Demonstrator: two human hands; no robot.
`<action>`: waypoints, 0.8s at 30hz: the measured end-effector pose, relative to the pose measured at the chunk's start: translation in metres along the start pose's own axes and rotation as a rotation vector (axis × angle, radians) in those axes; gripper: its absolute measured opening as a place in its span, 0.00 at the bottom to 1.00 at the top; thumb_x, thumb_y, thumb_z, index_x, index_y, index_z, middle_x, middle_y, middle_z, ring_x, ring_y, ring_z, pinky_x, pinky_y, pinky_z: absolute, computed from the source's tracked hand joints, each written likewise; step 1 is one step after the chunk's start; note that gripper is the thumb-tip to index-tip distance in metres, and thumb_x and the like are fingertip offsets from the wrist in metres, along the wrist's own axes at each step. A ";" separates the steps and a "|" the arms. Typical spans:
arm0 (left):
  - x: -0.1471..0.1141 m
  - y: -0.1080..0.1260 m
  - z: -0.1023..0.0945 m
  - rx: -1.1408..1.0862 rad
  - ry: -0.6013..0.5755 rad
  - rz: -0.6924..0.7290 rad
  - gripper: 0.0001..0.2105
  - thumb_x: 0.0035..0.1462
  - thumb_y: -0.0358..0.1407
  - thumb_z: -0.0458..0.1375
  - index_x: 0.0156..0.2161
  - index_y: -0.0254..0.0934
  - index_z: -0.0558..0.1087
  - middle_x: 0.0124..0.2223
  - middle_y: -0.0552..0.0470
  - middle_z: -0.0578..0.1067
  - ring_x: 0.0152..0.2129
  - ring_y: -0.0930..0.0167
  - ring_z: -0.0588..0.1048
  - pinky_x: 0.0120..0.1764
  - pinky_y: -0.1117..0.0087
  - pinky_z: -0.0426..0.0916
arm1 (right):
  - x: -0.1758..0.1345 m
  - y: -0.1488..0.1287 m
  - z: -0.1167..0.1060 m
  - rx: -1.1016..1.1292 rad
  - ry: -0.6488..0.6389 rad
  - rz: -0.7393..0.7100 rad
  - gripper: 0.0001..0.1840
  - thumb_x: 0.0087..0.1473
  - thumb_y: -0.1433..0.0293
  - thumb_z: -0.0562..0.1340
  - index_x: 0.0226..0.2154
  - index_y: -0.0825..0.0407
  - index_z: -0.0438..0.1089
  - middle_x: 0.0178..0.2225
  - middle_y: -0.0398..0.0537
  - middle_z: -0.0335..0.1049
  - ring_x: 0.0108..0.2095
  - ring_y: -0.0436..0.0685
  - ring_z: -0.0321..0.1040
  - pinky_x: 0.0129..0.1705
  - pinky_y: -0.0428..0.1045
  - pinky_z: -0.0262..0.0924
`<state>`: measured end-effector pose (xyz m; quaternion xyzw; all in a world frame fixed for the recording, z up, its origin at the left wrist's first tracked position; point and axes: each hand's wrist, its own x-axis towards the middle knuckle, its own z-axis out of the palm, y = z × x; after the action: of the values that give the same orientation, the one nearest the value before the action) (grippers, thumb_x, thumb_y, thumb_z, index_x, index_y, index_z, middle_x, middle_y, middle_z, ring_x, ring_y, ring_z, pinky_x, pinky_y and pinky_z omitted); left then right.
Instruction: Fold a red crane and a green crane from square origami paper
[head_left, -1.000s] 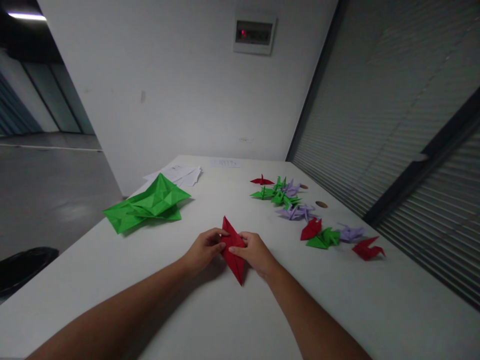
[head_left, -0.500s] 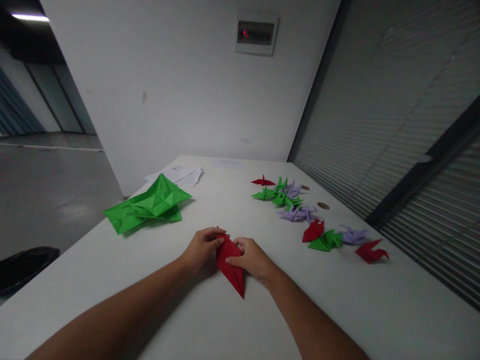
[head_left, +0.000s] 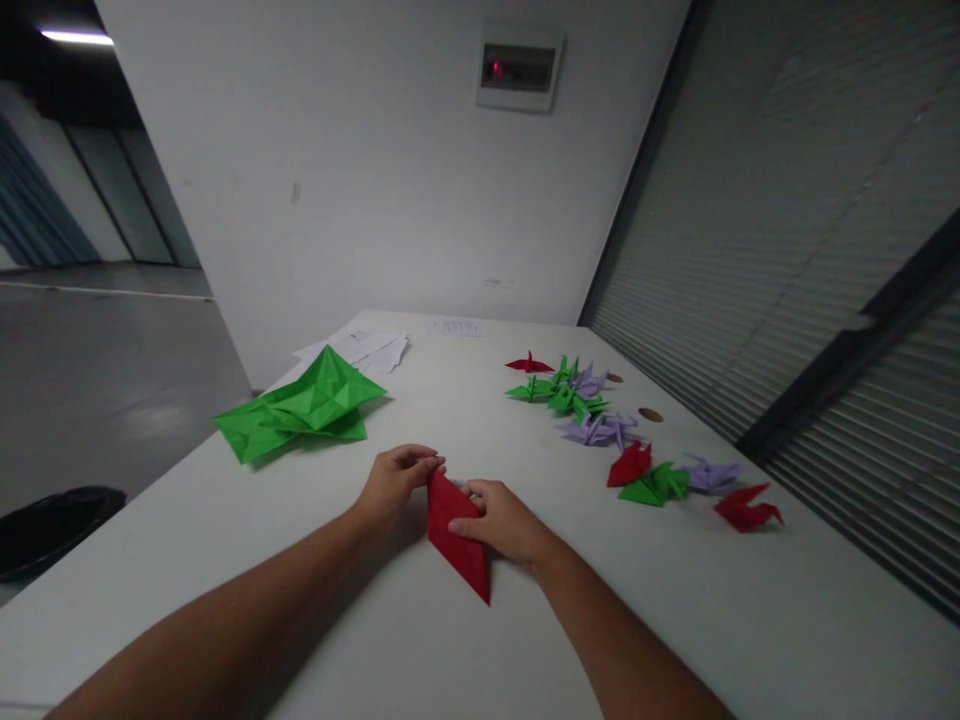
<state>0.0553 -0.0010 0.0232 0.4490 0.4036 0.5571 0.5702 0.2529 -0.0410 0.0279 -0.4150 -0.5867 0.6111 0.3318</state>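
Between my hands is a red folded origami paper [head_left: 456,530], a long diamond shape with one sharp point toward me. My left hand [head_left: 399,482] pinches its far tip between thumb and fingers. On the right edge, my right hand [head_left: 499,520] grips the paper, thumb lying on top and fingers behind it. The underside of the paper is hidden. It is held just over or against the white table [head_left: 360,620]; I cannot tell which.
Creased green sheets [head_left: 307,405] lie at the left, with printed papers [head_left: 367,350] behind them. Along the right are several folded cranes: green [head_left: 566,395], purple [head_left: 600,430] and red [head_left: 746,508]. A black-lined bin [head_left: 60,530] stands off the left edge. Wall and blinds border the table.
My left hand has slid to the far tip of the red paper, leaving more of its face uncovered. My right hand keeps its grip. The view has shifted slightly.
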 end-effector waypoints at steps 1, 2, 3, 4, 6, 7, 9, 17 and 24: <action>0.000 0.001 0.000 -0.005 -0.001 -0.004 0.15 0.44 0.41 0.74 0.35 0.33 0.80 0.36 0.43 0.83 0.32 0.64 0.81 0.37 0.66 0.74 | 0.000 0.000 0.000 -0.012 0.007 -0.016 0.15 0.45 0.65 0.72 0.34 0.54 0.73 0.30 0.46 0.77 0.29 0.55 0.71 0.31 0.47 0.60; 0.000 0.001 0.000 -0.011 -0.001 -0.010 0.16 0.44 0.41 0.74 0.35 0.33 0.80 0.36 0.43 0.83 0.33 0.64 0.81 0.38 0.65 0.74 | 0.001 -0.001 0.000 -0.037 0.022 -0.035 0.13 0.46 0.64 0.71 0.33 0.54 0.74 0.29 0.45 0.76 0.29 0.54 0.70 0.31 0.46 0.59; 0.000 0.002 -0.001 -0.018 0.003 -0.018 0.16 0.43 0.41 0.74 0.35 0.33 0.79 0.36 0.43 0.83 0.33 0.64 0.81 0.38 0.65 0.74 | 0.001 -0.001 -0.001 -0.070 0.045 -0.055 0.11 0.48 0.63 0.70 0.30 0.54 0.75 0.27 0.45 0.75 0.28 0.54 0.68 0.30 0.46 0.57; 0.000 0.002 -0.001 -0.027 0.004 -0.031 0.17 0.43 0.42 0.75 0.36 0.33 0.79 0.37 0.43 0.83 0.34 0.64 0.81 0.39 0.65 0.74 | 0.003 -0.001 -0.001 -0.101 0.076 -0.072 0.11 0.48 0.63 0.70 0.28 0.54 0.75 0.26 0.44 0.74 0.27 0.53 0.67 0.29 0.46 0.56; -0.002 0.004 0.000 -0.047 -0.022 -0.063 0.20 0.44 0.41 0.75 0.40 0.34 0.78 0.38 0.44 0.83 0.33 0.65 0.81 0.39 0.65 0.74 | 0.005 0.000 -0.002 -0.124 0.149 -0.099 0.11 0.48 0.62 0.70 0.26 0.54 0.76 0.24 0.43 0.74 0.26 0.53 0.66 0.29 0.46 0.55; -0.003 0.004 0.000 -0.056 -0.053 -0.081 0.22 0.44 0.41 0.75 0.43 0.34 0.77 0.38 0.44 0.82 0.33 0.66 0.80 0.38 0.66 0.74 | 0.007 0.001 -0.002 -0.112 0.191 -0.106 0.12 0.48 0.61 0.70 0.27 0.54 0.76 0.24 0.44 0.74 0.26 0.53 0.66 0.28 0.47 0.56; -0.007 0.005 0.002 -0.065 -0.143 -0.121 0.27 0.43 0.38 0.75 0.49 0.35 0.75 0.38 0.46 0.82 0.31 0.68 0.80 0.37 0.67 0.73 | 0.010 0.002 -0.003 -0.074 0.279 -0.099 0.14 0.46 0.59 0.71 0.28 0.54 0.76 0.24 0.43 0.73 0.24 0.53 0.65 0.26 0.46 0.55; -0.012 -0.003 0.005 0.041 -0.232 -0.157 0.28 0.39 0.34 0.76 0.46 0.35 0.72 0.27 0.55 0.77 0.24 0.70 0.77 0.31 0.71 0.69 | 0.014 0.005 -0.004 0.051 0.343 -0.091 0.18 0.44 0.56 0.72 0.26 0.55 0.75 0.23 0.43 0.72 0.21 0.50 0.64 0.22 0.45 0.58; -0.010 -0.001 0.003 0.019 -0.181 -0.137 0.26 0.39 0.38 0.76 0.41 0.37 0.68 0.25 0.57 0.75 0.21 0.72 0.75 0.28 0.73 0.68 | 0.015 0.007 -0.008 0.059 0.363 -0.056 0.20 0.42 0.54 0.73 0.23 0.54 0.73 0.20 0.41 0.69 0.19 0.48 0.63 0.22 0.45 0.61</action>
<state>0.0578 -0.0110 0.0225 0.4742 0.3854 0.4700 0.6370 0.2538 -0.0252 0.0199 -0.4923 -0.5104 0.5336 0.4609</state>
